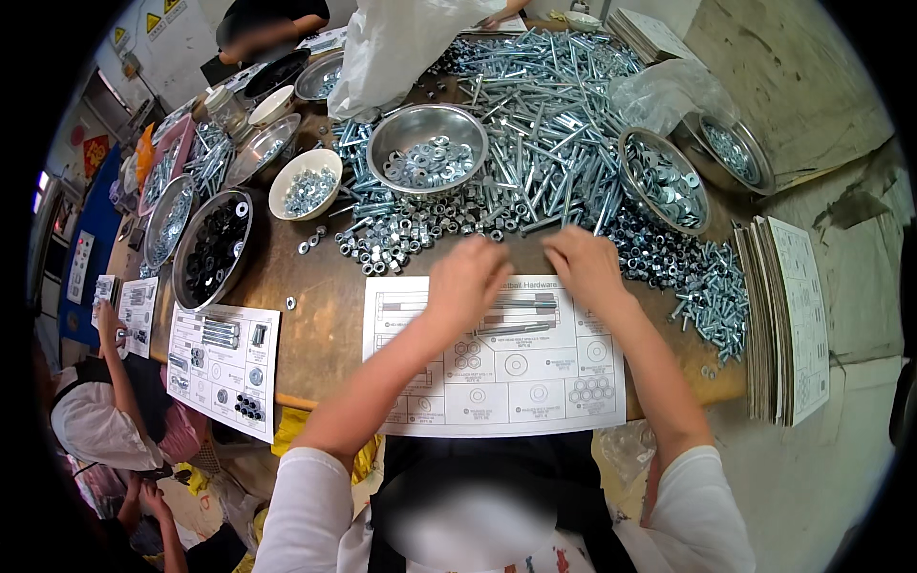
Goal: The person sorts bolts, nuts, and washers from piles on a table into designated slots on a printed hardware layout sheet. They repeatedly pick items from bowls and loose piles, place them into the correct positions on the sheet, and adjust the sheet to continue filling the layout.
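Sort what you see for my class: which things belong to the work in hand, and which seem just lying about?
Apparently in use:
- left hand and right hand, above the printed sheet
- long bolts on it
- silver nuts and bolt heap beyond

Apparently lying about:
- whitish plastic bag
- clear plastic bag
- yellow material, lower left

Yellow signs (153, 21) hang on a pale wall (196, 48) beyond the brown worktable (327, 334).

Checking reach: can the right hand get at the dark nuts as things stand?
Probably yes: the right hand is just left of the dark nuts, with nothing visible blocking the sideways path between them.
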A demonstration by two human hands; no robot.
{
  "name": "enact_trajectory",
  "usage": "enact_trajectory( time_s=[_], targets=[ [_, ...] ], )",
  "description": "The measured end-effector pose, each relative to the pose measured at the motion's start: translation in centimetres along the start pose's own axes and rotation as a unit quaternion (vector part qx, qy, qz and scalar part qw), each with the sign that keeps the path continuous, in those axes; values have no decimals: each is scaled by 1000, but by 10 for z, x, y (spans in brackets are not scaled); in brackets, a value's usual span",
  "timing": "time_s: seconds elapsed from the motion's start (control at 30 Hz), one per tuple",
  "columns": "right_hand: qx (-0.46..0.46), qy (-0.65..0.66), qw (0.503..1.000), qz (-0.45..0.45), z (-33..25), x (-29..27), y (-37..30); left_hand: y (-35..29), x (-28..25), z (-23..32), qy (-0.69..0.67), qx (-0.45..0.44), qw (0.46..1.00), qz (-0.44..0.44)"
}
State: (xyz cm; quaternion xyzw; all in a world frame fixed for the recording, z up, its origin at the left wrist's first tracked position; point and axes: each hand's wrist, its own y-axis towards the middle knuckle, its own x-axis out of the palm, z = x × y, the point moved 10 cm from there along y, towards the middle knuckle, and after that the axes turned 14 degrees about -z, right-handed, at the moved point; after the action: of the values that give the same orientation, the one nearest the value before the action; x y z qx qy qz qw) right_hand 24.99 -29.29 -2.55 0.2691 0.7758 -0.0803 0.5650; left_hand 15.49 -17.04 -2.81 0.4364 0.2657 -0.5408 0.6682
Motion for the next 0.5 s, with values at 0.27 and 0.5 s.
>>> enact_trajectory(
  time_s=[0.27,0.5],
  targets=[
    [-112,-187,976,18,-3,32,54,61,24,-57,54,-82,995,-19],
    [-75,-10,986,145,-9,-28,23,41,-3,-56,20,-96,995,-3]
  ],
)
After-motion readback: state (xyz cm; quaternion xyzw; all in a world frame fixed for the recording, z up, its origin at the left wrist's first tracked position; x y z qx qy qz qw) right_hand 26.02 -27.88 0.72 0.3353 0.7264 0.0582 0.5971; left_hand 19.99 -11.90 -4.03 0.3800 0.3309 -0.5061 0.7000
